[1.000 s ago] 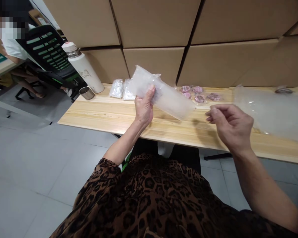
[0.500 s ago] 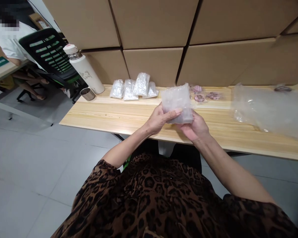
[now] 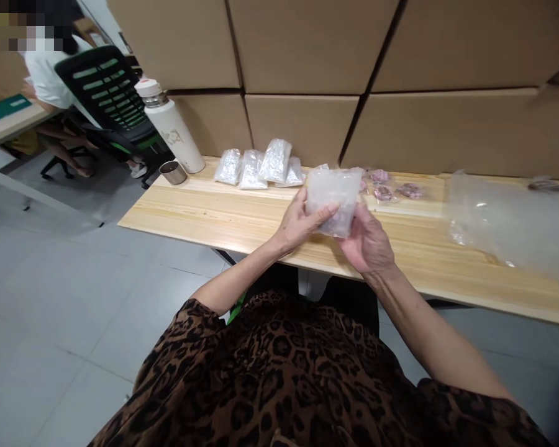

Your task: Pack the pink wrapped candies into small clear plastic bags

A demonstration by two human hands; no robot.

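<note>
A frosted, see-through plastic bag (image 3: 334, 191), roughly square, is held up over the front part of the table. My left hand (image 3: 299, 225) grips its left side, thumb lying across the front and fingers behind. At the lower right edge, my right hand (image 3: 369, 241) closes on the bag, with some of its fingers hidden behind it. Just beyond the bag lie several small clear packets with pink and brown items (image 3: 384, 193). Several filled clear plastic packets (image 3: 276, 161) rest in a row to the left, one leaning on top of others.
Large cardboard boxes (image 3: 302, 124) are stacked along the back of the wooden table (image 3: 190, 214). A white thermos (image 3: 174, 133) and a metal cup (image 3: 172, 173) stand at the left end. Big plastic sheeting (image 3: 517, 217) covers the right. Another person sits at the far left by a chair (image 3: 107, 87).
My right hand has shifted on the bag's right edge, its thumb now higher. The bag sits a little lower and more upright. The whole view has swung slightly left.
</note>
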